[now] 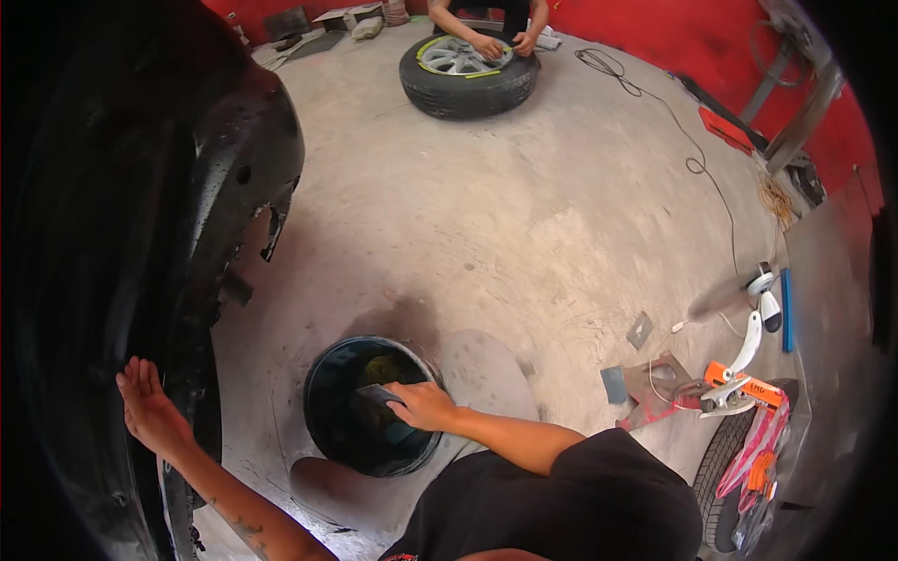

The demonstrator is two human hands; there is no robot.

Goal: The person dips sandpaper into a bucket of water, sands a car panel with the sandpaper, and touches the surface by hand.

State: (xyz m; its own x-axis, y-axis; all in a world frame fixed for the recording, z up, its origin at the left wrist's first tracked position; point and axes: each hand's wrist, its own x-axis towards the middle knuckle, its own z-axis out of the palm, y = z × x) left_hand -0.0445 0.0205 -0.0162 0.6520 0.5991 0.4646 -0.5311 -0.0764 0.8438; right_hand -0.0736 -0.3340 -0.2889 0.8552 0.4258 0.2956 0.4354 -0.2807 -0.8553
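Observation:
A dark bucket (316, 360) stands on the floor in front of me, with dark water and something yellowish in it. Over its opening, my right hand (423, 406) is closed on a small grey piece of sandpaper (376, 394). Fingers stretched out and palm turned partly up, my left hand (154, 411) holds nothing. It is beside the glossy black car body panel (201, 215) that fills the left side; whether it touches the panel I cannot tell.
At the far side, another person's hands (488, 47) work on a wheel (468, 93) edged with yellow-green tape. To the right lie a cable (697, 166), grey sheets (613, 384), a white lamp-like device (746, 346), an orange box (748, 385) and a tyre (720, 477).

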